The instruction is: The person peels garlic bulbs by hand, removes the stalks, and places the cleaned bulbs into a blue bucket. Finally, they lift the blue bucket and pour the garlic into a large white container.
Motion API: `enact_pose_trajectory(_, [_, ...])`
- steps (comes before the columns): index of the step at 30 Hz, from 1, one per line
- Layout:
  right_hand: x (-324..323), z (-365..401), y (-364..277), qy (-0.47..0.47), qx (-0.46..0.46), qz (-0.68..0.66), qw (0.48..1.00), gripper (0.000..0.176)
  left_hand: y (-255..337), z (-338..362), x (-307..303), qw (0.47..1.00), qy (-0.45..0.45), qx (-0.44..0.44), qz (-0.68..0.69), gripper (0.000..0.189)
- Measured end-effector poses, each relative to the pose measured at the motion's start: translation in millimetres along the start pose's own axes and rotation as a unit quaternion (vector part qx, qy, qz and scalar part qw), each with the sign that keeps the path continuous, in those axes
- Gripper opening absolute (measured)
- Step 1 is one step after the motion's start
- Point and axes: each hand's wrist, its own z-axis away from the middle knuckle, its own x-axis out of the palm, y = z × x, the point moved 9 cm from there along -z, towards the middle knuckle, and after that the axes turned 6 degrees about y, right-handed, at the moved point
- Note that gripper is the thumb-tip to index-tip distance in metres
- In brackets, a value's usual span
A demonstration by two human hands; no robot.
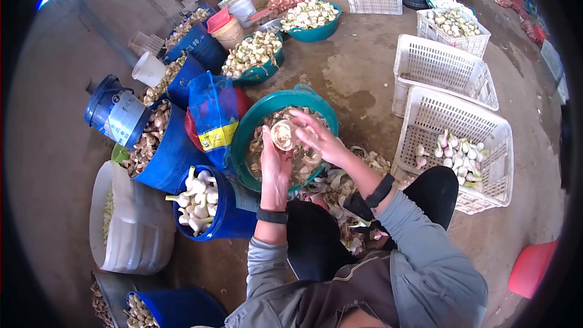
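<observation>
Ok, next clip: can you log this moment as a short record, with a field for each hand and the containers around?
left hand: holding a pale garlic bulb, left hand on its near side
right hand: right hand beside the bulb, fingers extended; contact unclear
below hands: green basin of garlic and loose skins
left of basin: blue mesh bag; nearer, blue bucket of pale bulbs
right of basin: nearest white crate, bulbs gathered inside
floor: peelings beside the basin

Stained floor bears crates (white), tubs.
</observation>
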Motion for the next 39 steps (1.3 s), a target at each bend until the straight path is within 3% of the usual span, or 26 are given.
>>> enact_pose_trajectory(1, [9, -2, -26, -0.01, -0.205, 0.187, 0.961, 0.054, -3, 1, 3, 1.0, -0.002, 0.002, -0.013, 0.045])
enact_pose_trajectory(2, [15, 0, -31, -0.012, -0.224, 0.239, 0.945, 0.049, -9, 4, 6, 1.0, -0.005, -0.01, -0.029, 0.045])
enact_pose_trajectory(5, [27, -5, -24, -0.042, -0.191, 0.227, 0.954, 0.036, -18, 0, 7, 1.0, -0.004, 0.011, 0.0, 0.043])
enact_pose_trajectory(8, [11, -9, 3, 0.055, -0.135, 0.238, 0.96, 0.023, -26, 5, 6, 0.999, 0.052, 0.001, 0.01, 0.041])
enact_pose_trajectory(10, [-9, -19, 27, 0.127, 0.024, -0.057, 0.99, 0.026, -22, 9, 5, 0.994, 0.066, 0.016, -0.08, 0.035])
enact_pose_trajectory(11, [-27, -14, 37, 0.17, 0.089, -0.109, 0.975, 0.029, -20, 10, 11, 0.994, 0.026, 0.02, -0.108, 0.029])
enact_pose_trajectory(12, [-51, -14, 33, 0.196, 0.095, -0.089, 0.972, 0.026, -19, 5, 4, 0.986, -0.009, 0.016, -0.163, 0.024])
enact_pose_trajectory(13, [-83, -14, -2, 0.205, -0.027, 0.026, 0.978, 0.02, -6, -1, -8, 0.982, -0.02, 0.054, -0.179, 0.023])
enact_pose_trajectory(14, [-111, 6, -62, 0.253, -0.179, 0.203, 0.929, 0.013, 7, -5, -25, 0.977, -0.026, 0.089, -0.195, 0.021])
enact_pose_trajectory(16, [-191, 44, -93, 0.377, -0.005, 0.323, 0.868, 0.015, 36, -12, -76, 0.964, 0.06, 0.137, -0.219, 0.017])
enact_pose_trajectory(17, [-218, 53, -113, 0.369, 0.198, 0.557, 0.717, 0.018, 35, -19, -105, 0.972, 0.094, 0.125, -0.174, 0.017])
enact_pose_trajectory(18, [-251, 59, -121, 0.35, 0.096, 0.714, 0.599, 0.022, 30, -27, -131, 0.977, 0.125, 0.115, -0.129, 0.016])
enact_pose_trajectory(21, [-267, 42, -81, 0.309, -0.014, 0.746, 0.59, 0.023, 0, -43, -162, 0.981, 0.142, 0.079, -0.103, 0.016])
enact_pose_trajectory(22, [-239, 25, -58, 0.353, 0.067, 0.631, 0.688, 0.023, -17, -48, -167, 0.985, 0.137, 0.051, -0.096, 0.016])
enact_pose_trajectory(23, [-206, -1, -16, 0.287, 0.068, 0.532, 0.794, 0.024, -33, -53, -169, 0.989, 0.126, 0.032, -0.076, 0.016])
enact_pose_trajectory(24, [-155, -26, 22, 0.19, 0.076, 0.578, 0.79, 0.024, -49, -56, -171, 0.991, 0.116, 0.014, -0.064, 0.016])
enact_pose_trajectory(25, [-128, -44, 86, 0.091, 0.087, 0.489, 0.863, 0.022, -63, -60, -178, 0.991, 0.113, 0.007, -0.064, 0.016])
enact_pose_trajectory(26, [-88, -55, 126, -0.006, 0.097, 0.515, 0.851, 0.023, -76, -63, -185, 0.992, 0.111, 0.001, -0.065, 0.016])
enact_pose_trajectory(27, [-68, -65, 194, -0.098, -0.028, 0.613, 0.783, 0.025, -88, -64, -195, 0.989, 0.135, -0.017, -0.057, 0.017])
enact_pose_trajectory(30, [-50, -76, 346, -0.255, 0.077, 0.706, 0.656, 0.018, -114, -61, -219, 0.981, 0.183, -0.046, -0.052, 0.016])
enact_pose_trajectory(33, [-52, -88, 399, -0.168, -0.029, 0.742, 0.649, 0.018, -135, -66, -247, 0.975, 0.207, -0.057, -0.052, 0.015])
enact_pose_trajectory(34, [-55, -93, 427, -0.172, -0.024, 0.743, 0.646, 0.018, -136, -67, -252, 0.971, 0.223, -0.065, -0.05, 0.015])
enact_pose_trajectory(35, [-71, -103, 443, -0.086, -0.006, 0.735, 0.672, 0.021, -144, -67, -256, 0.968, 0.235, -0.077, -0.048, 0.015])
enact_pose_trajectory(36, [-94, -106, 448, 0.008, 0.017, 0.728, 0.685, 0.027, -153, -71, -264, 0.966, 0.242, -0.073, -0.043, 0.016])
enact_pose_trajectory(38, [-121, -78, 465, 0.072, 0.381, 0.558, 0.733, 0.038, -164, -79, -262, 0.964, 0.253, -0.075, -0.018, 0.018])
enact_pose_trajectory(39, [-134, -61, 486, 0.229, 0.275, 0.575, 0.736, 0.045, -171, -80, -255, 0.965, 0.242, -0.097, -0.021, 0.019])
